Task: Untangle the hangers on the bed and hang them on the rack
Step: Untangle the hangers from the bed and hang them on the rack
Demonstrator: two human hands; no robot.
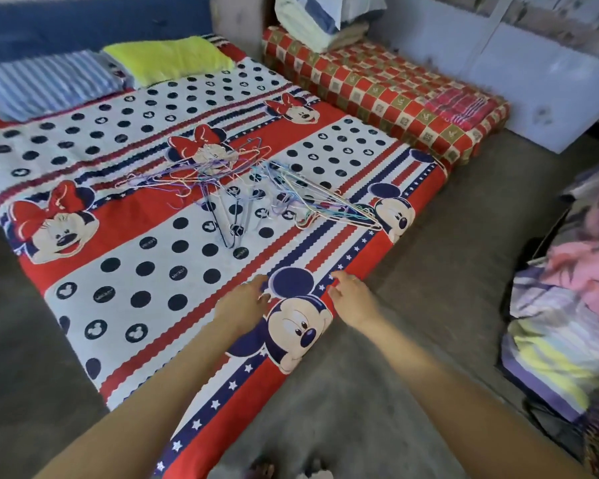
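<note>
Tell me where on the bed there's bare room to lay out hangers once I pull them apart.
Bare sheet lies between the tangled hangers and your left hand and right hand, and between the tangle and the striped pillow. The middle, under the tangle, is crowded.

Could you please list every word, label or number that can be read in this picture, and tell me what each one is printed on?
"MICKEY", small pale letters inside a dark dot on the bed sheet, at about.
Likely the same word inside other dark dots, for example and; these are too blurred to read for certain.
The red checked mattress cover carries small motifs, too small to tell whether they are letters.
No other text, number or label shows.
</note>
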